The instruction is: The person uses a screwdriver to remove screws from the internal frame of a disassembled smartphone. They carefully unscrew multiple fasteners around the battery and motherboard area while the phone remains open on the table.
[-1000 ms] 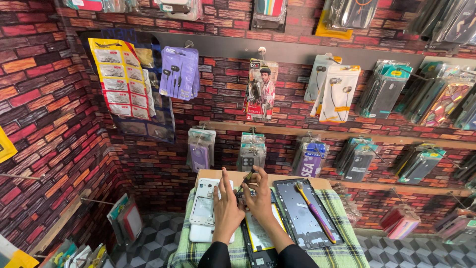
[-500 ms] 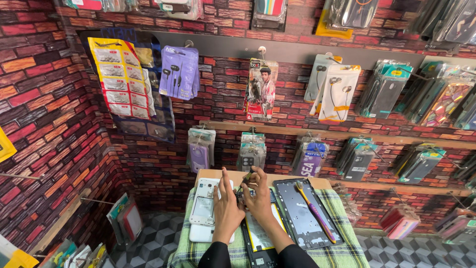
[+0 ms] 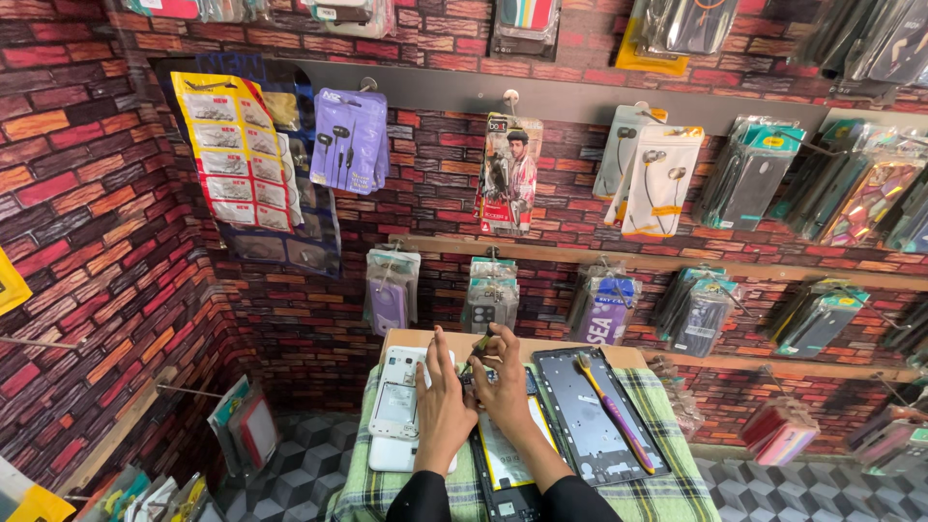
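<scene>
My left hand (image 3: 441,404) lies flat over an opened phone body (image 3: 504,459) on a small table covered with a green checked cloth (image 3: 667,483). My right hand (image 3: 503,382) is next to it, pinching a small dark tool (image 3: 480,344) that points down at the phone's top end. To the left lies a white phone back shell (image 3: 398,401). To the right rests a black phone frame (image 3: 590,418) with a purple and yellow toothbrush (image 3: 614,411) lying across it.
A red brick-pattern wall (image 3: 87,222) surrounds the table. Packaged earphones (image 3: 350,140), phone cases (image 3: 749,174) and other accessories hang on hooks above. More packets (image 3: 242,430) stand on the left near a grey patterned floor (image 3: 309,454).
</scene>
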